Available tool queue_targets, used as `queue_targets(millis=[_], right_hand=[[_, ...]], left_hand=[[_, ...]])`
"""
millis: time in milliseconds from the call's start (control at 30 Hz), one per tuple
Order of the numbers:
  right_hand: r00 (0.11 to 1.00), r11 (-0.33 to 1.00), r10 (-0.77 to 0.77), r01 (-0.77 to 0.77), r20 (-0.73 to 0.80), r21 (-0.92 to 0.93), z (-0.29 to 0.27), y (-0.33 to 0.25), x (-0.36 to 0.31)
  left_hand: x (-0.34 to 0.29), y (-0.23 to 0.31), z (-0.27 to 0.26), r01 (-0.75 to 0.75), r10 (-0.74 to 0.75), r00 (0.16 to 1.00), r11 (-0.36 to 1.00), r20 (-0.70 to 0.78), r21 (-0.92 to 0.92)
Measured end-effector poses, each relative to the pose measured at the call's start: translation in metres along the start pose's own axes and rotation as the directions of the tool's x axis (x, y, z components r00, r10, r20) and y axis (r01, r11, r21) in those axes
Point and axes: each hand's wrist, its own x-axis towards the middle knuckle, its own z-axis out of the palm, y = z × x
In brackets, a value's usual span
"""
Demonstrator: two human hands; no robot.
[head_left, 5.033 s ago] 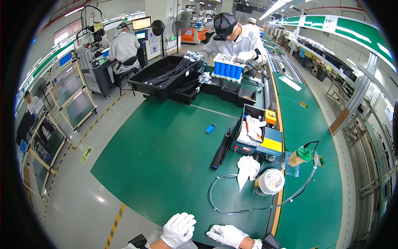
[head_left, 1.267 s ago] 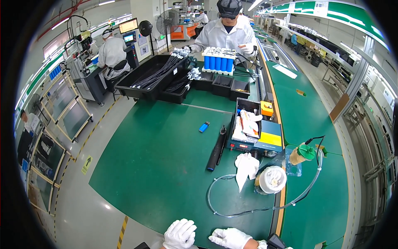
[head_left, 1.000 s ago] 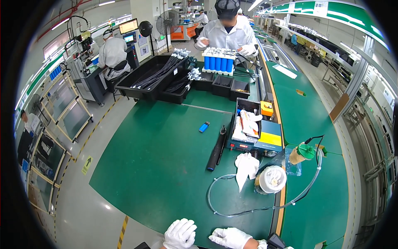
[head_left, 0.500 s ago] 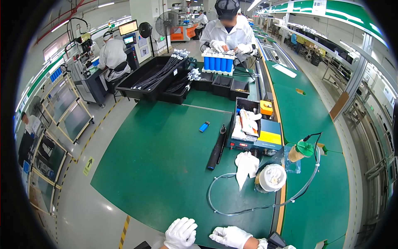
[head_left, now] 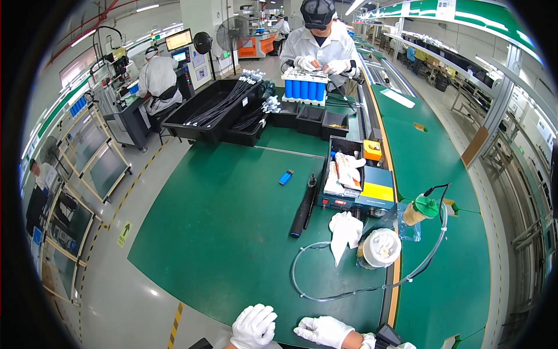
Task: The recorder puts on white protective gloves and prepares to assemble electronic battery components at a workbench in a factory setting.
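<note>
Head view: your left hand [head_left: 253, 326], loosely curled, and your right hand [head_left: 323, 330], fingers extended, hold nothing; the clear tube loop [head_left: 325, 298] lies just ahead, nearer your right hand.

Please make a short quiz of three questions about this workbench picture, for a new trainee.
1. True or false: both gloved hands, the left hand and the right hand, rest at the near edge of the green table and hold nothing.
2. What lies nearest the black rod? A) small blue object B) white cloth C) green-capped bottle
3. The clear tube forms a ____ on the mat.

Key: 1 true; 2 A; 3 loop
</note>
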Motion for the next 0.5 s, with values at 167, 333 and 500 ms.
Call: queue_targets(millis=[167, 333, 500], right_hand=[[0.993, 0.993, -0.115, 0.114, -0.017, -0.043, 0.007, 0.011, 0.001], [0.999, 0.999, 0.010, -0.008, 0.046, -0.034, -0.002, -0.001, 0.001], [0.997, 0.997, -0.069, 0.069, -0.015, -0.016, 0.003, 0.005, 0.001]], left_hand=[[0.000, 0.000, -0.001, 0.004, -0.004, 1.000, 1.000, 0.008, 0.009], [-0.001, -0.001, 0.000, 0.005, -0.005, 1.000, 1.000, 0.005, 0.016], [0.001, 0.000, 0.001, 0.001, 0.000, 1.000, 1.000, -0.003, 0.011]])
